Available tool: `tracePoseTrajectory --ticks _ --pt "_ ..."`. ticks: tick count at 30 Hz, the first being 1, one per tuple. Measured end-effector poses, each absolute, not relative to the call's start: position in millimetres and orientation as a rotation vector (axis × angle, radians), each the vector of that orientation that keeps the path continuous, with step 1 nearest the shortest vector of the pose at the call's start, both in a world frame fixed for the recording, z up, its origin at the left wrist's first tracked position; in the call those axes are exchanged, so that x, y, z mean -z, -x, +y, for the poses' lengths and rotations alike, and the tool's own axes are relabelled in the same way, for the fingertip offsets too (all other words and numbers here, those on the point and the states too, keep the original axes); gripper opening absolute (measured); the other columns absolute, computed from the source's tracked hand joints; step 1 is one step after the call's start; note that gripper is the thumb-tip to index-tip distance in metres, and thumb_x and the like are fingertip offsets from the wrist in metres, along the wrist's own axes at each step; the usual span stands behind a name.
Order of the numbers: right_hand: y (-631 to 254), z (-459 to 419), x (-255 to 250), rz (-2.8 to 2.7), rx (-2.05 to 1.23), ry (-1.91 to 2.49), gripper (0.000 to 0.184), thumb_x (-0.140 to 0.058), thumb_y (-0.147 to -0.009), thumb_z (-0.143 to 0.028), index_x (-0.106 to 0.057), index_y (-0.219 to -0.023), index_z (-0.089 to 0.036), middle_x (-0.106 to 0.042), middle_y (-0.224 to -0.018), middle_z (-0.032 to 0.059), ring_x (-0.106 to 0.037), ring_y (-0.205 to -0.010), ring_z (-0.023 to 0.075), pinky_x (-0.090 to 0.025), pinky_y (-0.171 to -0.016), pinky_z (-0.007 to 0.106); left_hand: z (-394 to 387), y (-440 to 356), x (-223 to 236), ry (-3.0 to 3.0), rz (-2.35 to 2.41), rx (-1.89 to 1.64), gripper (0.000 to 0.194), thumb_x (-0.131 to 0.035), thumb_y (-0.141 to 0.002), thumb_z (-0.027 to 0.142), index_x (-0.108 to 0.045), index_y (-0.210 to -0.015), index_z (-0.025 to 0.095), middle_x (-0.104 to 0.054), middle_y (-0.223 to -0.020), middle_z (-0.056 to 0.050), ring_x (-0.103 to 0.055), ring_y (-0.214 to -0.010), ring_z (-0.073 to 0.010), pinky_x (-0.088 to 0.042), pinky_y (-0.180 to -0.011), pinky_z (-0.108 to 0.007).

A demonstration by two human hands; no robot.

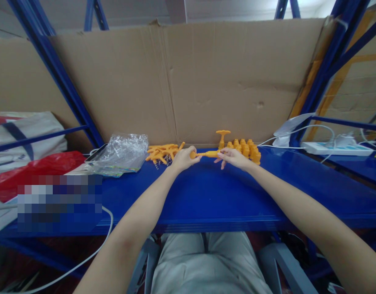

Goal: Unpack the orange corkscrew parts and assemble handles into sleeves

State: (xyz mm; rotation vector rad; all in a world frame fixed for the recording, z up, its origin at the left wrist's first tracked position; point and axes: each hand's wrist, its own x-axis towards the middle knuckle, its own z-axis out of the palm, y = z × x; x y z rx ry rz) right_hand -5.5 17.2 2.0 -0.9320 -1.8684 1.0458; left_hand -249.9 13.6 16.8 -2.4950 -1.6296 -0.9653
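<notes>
Both hands hold one long orange plastic piece (206, 154) level above the blue shelf (206, 196). My left hand (184, 158) is closed round its left end, where a small knob sticks out. My right hand (233, 157) pinches the right end with thumb and fingertips, its other fingers pointing down. Just behind my left hand lies a heap of thin orange pieces (163, 152) with small metal springs. Behind my right hand stand several chunky orange parts (247, 148) in a cluster, and one orange piece with a flat round top (222, 138) stands upright.
A crumpled clear plastic bag (122, 153) lies left of the heap. Red plastic (37, 169) and a white bag (25, 132) sit at far left. A white power strip (334, 148) with cables lies at right. A cardboard sheet (188, 81) backs the shelf between blue uprights.
</notes>
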Motion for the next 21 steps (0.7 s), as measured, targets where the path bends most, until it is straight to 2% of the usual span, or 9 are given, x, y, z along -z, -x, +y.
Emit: tracePoseTrajectory --ticks 4,7,10,12,14,18,21 --pt "12.1 14.1 -1.9 -1.801 -1.056 1.035 0.062 -0.051 -0.082 -0.079 -0.058 -0.075 -0.017 -0.073 -0.07 0.0114 -0.06 -0.04 0.0129 -0.047 -0.04 0.025 9.7 247.5 -20.4 2.448 -1.599 0.939 0.022 -0.068 -0.079 0.041 -0.061 -0.09 0.023 -0.068 -0.076 0.0 -0.065 -0.076 -0.0184 -0.044 -0.07 -0.026" --pt "15.1 15.0 -0.1 -1.776 -1.069 1.091 0.067 -0.043 -0.083 -0.082 -0.058 -0.074 -0.018 -0.071 -0.065 0.0109 -0.059 -0.039 0.0129 -0.041 -0.036 0.023 10.3 248.4 -21.7 2.429 -1.595 0.93 0.023 -0.068 -0.079 0.042 -0.062 -0.09 0.022 -0.069 -0.077 0.0 -0.066 -0.078 -0.0192 -0.044 -0.069 -0.026" --pt "14.7 17.2 0.8 -1.795 -1.0 1.077 0.059 -0.049 -0.087 -0.074 -0.064 -0.094 -0.017 -0.075 -0.083 0.0125 -0.064 -0.047 0.0143 -0.047 -0.041 0.024 13.7 251.5 -21.1 2.411 -1.601 0.952 0.023 -0.066 -0.081 0.043 -0.062 -0.091 0.023 -0.068 -0.074 0.0 -0.065 -0.075 -0.0188 -0.043 -0.067 -0.026" --pt "13.6 19.0 1.5 -1.82 -0.914 1.033 0.051 -0.061 -0.087 -0.062 -0.062 -0.113 -0.018 -0.074 -0.099 0.0124 -0.068 -0.056 0.0151 -0.052 -0.047 0.026 15.7 253.5 -20.6 2.393 -1.603 0.962 0.024 -0.065 -0.081 0.044 -0.062 -0.091 0.023 -0.069 -0.075 0.0 -0.064 -0.074 -0.0188 -0.043 -0.066 -0.026" --pt "12.9 20.9 2.5 -1.849 -0.847 0.981 0.05 -0.068 -0.085 -0.053 -0.058 -0.121 -0.019 -0.074 -0.104 0.0106 -0.069 -0.061 0.0151 -0.055 -0.053 0.027 16.3 254.4 -20.7 2.379 -1.609 0.955 0.023 -0.065 -0.082 0.044 -0.062 -0.091 0.023 -0.069 -0.075 0.0 -0.064 -0.074 -0.0194 -0.043 -0.066 -0.026" --pt "12.2 21.9 3.4 -1.875 -0.825 0.946 0.044 -0.061 -0.088 -0.059 -0.062 -0.103 -0.018 -0.074 -0.089 0.0083 -0.068 -0.06 0.0145 -0.054 -0.055 0.026 13.6 252.4 -22.8 2.392 -1.603 0.934 0.024 -0.066 -0.082 0.043 -0.062 -0.093 0.022 -0.07 -0.078 -0.002 -0.066 -0.079 -0.0218 -0.044 -0.07 -0.028" --pt "11.8 19.2 2.3 -1.861 -0.836 0.975 0.054 -0.053 -0.087 -0.071 -0.061 -0.085 -0.018 -0.073 -0.08 0.0093 -0.067 -0.059 0.0148 -0.052 -0.054 0.026 11.0 249.3 -23.7 2.404 -1.568 0.921 0.025 -0.068 -0.081 0.042 -0.061 -0.094 0.022 -0.071 -0.085 -0.003 -0.067 -0.085 -0.022 -0.045 -0.073 -0.028"
